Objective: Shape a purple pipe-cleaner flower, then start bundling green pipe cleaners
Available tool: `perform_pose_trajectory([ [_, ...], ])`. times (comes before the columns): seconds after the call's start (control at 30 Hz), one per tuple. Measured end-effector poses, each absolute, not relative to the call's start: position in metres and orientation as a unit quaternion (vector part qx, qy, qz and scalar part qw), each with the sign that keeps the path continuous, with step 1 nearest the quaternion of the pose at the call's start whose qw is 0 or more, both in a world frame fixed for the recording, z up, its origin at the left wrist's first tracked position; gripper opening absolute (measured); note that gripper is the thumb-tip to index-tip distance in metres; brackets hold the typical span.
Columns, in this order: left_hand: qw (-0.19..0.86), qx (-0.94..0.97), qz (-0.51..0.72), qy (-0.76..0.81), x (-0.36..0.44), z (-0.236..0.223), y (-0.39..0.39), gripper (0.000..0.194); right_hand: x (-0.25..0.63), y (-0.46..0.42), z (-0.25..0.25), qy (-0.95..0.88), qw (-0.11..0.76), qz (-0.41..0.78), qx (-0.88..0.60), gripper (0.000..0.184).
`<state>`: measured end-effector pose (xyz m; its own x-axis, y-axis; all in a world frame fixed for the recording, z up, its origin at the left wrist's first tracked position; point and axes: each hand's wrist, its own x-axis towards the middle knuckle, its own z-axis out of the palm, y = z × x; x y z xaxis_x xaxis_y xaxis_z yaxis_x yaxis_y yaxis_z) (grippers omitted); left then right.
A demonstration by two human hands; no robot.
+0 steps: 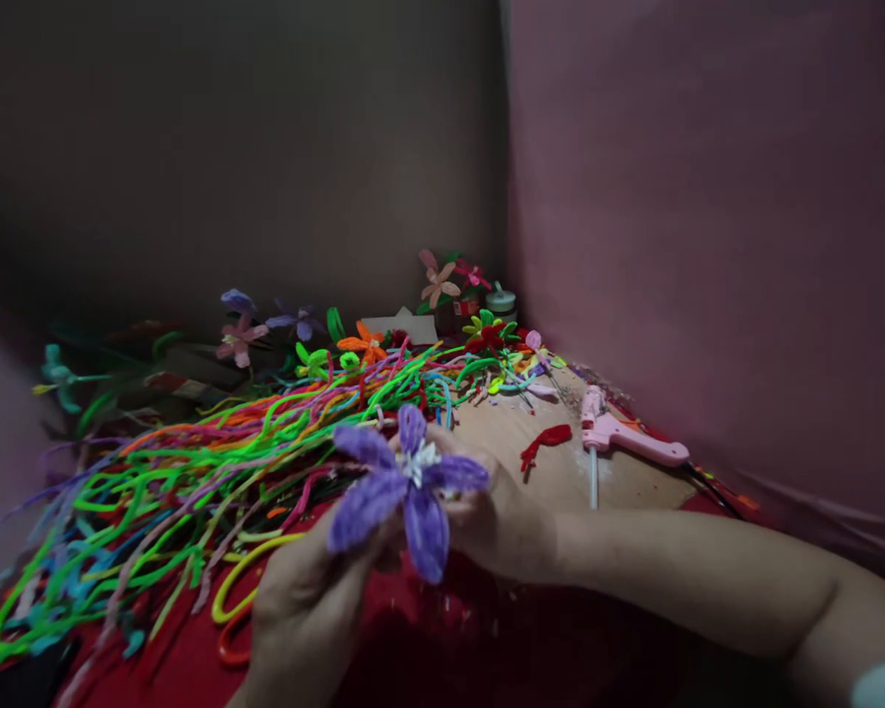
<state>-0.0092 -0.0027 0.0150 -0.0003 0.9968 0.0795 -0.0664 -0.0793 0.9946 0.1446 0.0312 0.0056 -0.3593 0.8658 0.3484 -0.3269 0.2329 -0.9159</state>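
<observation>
A purple pipe-cleaner flower [426, 531] with five petals and a white centre faces me in the middle of the head view. Behind its lower left petals, my left hand [314, 585] is closed on it. My right hand [494, 516] reaches in from the right and is closed at the flower's right side, behind a petal. The petals cover most of the fingertips of both hands, and the flower's stem is hidden.
Many coloured pipe cleaners [213, 452] spread across the left. A pink glue gun [638, 440] rests on a board [634, 484] at right, near a red pipe-cleaner piece [546, 442]. Finished flowers, including an orange one [364, 342], and a lidded jar [501, 300] stand at the back.
</observation>
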Motion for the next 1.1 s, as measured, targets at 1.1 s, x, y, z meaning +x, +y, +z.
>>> perform_pose_trajectory([
  [1.1, 0.554, 0.509, 0.467, 0.465, 0.026, -0.013, 0.026, 0.015, 0.159, 0.049, -0.023, -0.421, 0.497, 0.729, -0.21, 0.027],
])
